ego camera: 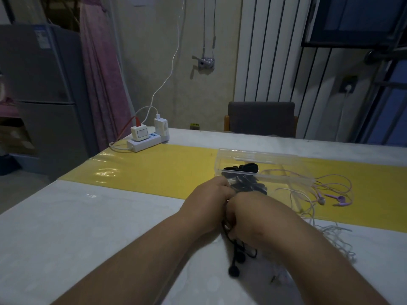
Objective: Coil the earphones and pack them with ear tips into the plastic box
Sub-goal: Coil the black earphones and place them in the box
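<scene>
Risk first: our left hand [208, 203] and right hand [248, 213] are pressed together over the black earphones [234, 258], fingers curled around the cable. We can't tell exactly how the pinch sits, since the fingers are hidden behind the knuckles. Two earbuds dangle loose below our wrists, just above the table [88, 227]. If we wind with those hanging free, they likely snag or the coil unravels.

Second risk: the white earphones [330, 236] and purple earphones [334, 200] lie tangled just right of our hands, easy to drag in with a loop.

The plastic box [259, 159] sits open right behind our hands on the yellow strip [154, 168], clear, lid up. A small zip bag of black ear tips [246, 181] is touching our fingertips at the box; a nudge could push it off. Black cable looks thin, limp, partly bunched.
</scene>
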Demonstrator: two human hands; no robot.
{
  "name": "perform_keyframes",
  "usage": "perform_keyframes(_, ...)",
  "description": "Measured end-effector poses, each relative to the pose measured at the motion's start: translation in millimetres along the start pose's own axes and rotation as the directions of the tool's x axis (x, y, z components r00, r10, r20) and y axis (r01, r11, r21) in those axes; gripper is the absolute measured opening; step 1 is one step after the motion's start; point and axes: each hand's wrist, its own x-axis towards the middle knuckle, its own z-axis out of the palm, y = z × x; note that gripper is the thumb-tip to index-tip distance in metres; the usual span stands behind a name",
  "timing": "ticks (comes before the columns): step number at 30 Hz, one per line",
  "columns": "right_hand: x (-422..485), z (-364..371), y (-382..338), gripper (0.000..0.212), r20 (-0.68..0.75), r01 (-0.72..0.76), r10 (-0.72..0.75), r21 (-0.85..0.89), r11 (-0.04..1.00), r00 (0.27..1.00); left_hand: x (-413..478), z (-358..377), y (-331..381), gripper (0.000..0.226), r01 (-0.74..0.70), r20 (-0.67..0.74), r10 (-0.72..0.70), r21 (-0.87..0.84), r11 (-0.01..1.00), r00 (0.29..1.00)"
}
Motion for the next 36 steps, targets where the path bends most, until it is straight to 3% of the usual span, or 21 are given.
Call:
perform_keyframes(3,-2,-2,1,0.005,-0.017,0.002,-0.001,0.009,1.0,1.0,-2,-3,3,0.025,0.015,0.047,-0.016,0.008,1.0,0.999)
perform_keyframes(7,-6,-3,4,0.025,0.003,0.002,-0.003,0.005,1.0,1.0,-4,-6,4,0.024,-0.009,0.132,-0.001,0.075,0.997,0.991)
perform_keyframes(12,-6,-17,4,0.03,0.067,-0.034,0.034,0.008,0.999,0.997,-1,-7,5,0.02,-0.02,0.111,0.016,0.032,0.999,0.994)
perform_keyframes(16,-10,-26,8,0.028,-0.025,-0.089,0.094,0.164,0.983,0.995,-2,-6,4,0.017,-0.012,0.075,0.014,-0.039,0.999,0.997)
perform_keyframes(20,-16,-32,8,0.025,-0.067,-0.061,0.076,0.208,0.976,0.995,-2,-8,1,0.013,0.003,0.067,0.001,-0.063,0.998,0.998)
perform_keyframes(23,-16,-33,9,0.034,-0.139,-0.06,0.091,0.217,0.974,0.986,-2,-9,1,0.02,0.005,0.065,-0.001,-0.068,0.998,0.998)
perform_keyframes(27,-13,-31,12,0.031,-0.297,-0.068,0.171,0.328,0.942,0.939,-3,-15,1,0.009,0.101,-0.062,-0.112,-0.149,0.984,0.992)
perform_keyframes(30,-10,-27,15,0.029,-0.421,-0.052,0.254,0.435,0.899,0.871,-2,-27,3,0.022,0.137,-0.11,-0.164,-0.217,0.967,0.98)
perform_keyframes(36,-15,-42,40,0.026,-0.507,-0.052,0.394,0.562,0.825,0.767,10,-48,21,0.016,0.032,-0.201,-0.054,-0.11,0.993,0.978)
